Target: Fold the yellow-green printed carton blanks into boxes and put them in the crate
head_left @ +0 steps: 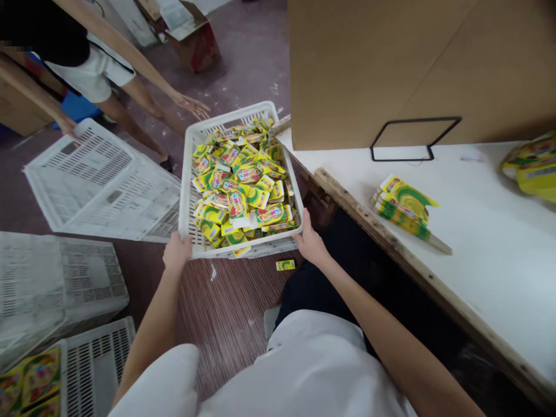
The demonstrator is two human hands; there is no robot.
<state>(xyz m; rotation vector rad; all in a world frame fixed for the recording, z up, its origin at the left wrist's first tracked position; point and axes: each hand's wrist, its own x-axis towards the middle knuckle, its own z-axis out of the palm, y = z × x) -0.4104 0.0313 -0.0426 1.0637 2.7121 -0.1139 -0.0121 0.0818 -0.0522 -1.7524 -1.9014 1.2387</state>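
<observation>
A white slotted plastic crate (pixel 187 174) is heaped with several small yellow-green packets (pixel 241 185). My left hand (pixel 177 251) grips its near left corner, fingers curled over the rim. At the near right corner my right hand (pixel 310 240) is closed on the rim too. The crate sits beside the corner of a white table (pixel 490 243). One loose packet (pixel 285 264) lies on the floor just below the crate.
Another person stands at the upper left, one hand (pixel 191 106) reaching near the crate's far end, the other on an empty white crate (pixel 93 182). More white crates (pixel 52 289) are stacked at left. On the table lie a packet stack (pixel 403 207), a cardboard box (pixel 391 63) and a black wire frame (pixel 412 139).
</observation>
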